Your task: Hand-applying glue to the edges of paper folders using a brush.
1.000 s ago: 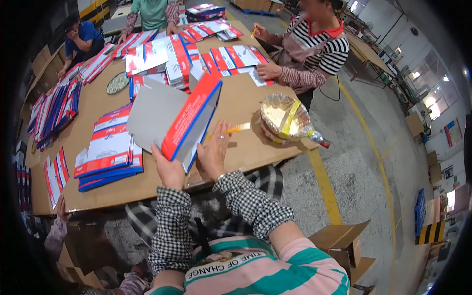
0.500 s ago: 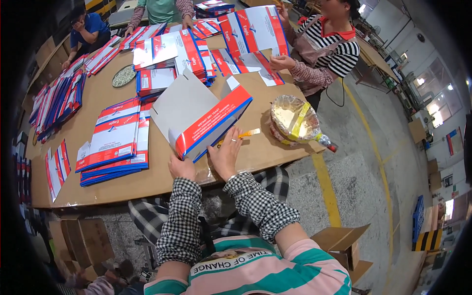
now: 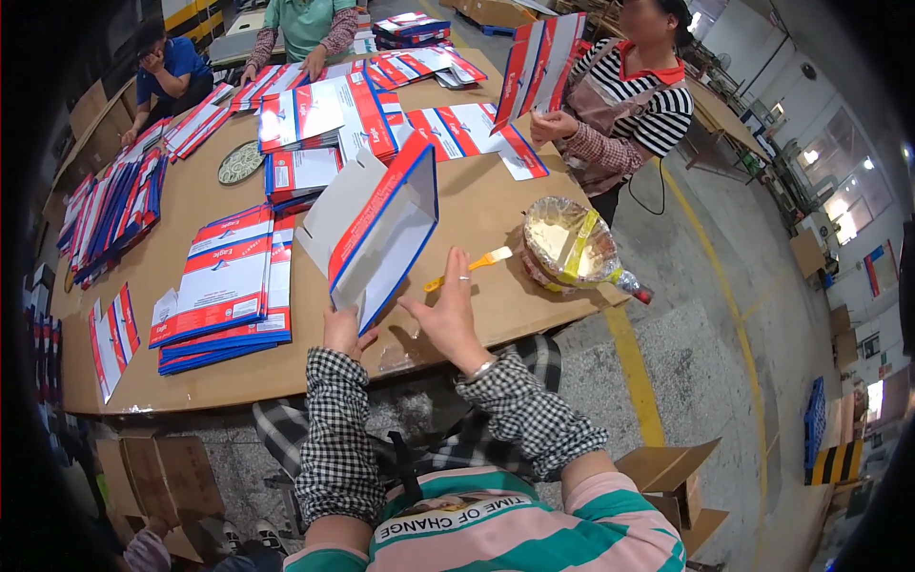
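Stack of flat red, white and blue printed sheets (image 3: 229, 286) on brown table (image 3: 191, 381), left. Foil-lined bowl of pale paste (image 3: 569, 246) near right edge, yellow brush (image 3: 469, 269) just beside it. Round patterned dish (image 3: 240, 162) farther back; open cardboard box (image 3: 681, 481) on floor, lower right.

One half-folded paper bag (image 3: 381, 229) stood on the big brown table (image 3: 477, 205), between two bare hands, the left hand (image 3: 341, 332) and the right hand (image 3: 446, 319). One yellow-handled brush (image 3: 469, 268) lay near one foil-wrapped bowl of paste (image 3: 570, 248) at the centre right. One round plate (image 3: 240, 162) sat in the upper left. Three other people stood along the top: one in blue (image 3: 167, 69), one in green (image 3: 307, 24), one in stripes (image 3: 634, 100). Flat printed sheets lay in too many heaps to count exactly.
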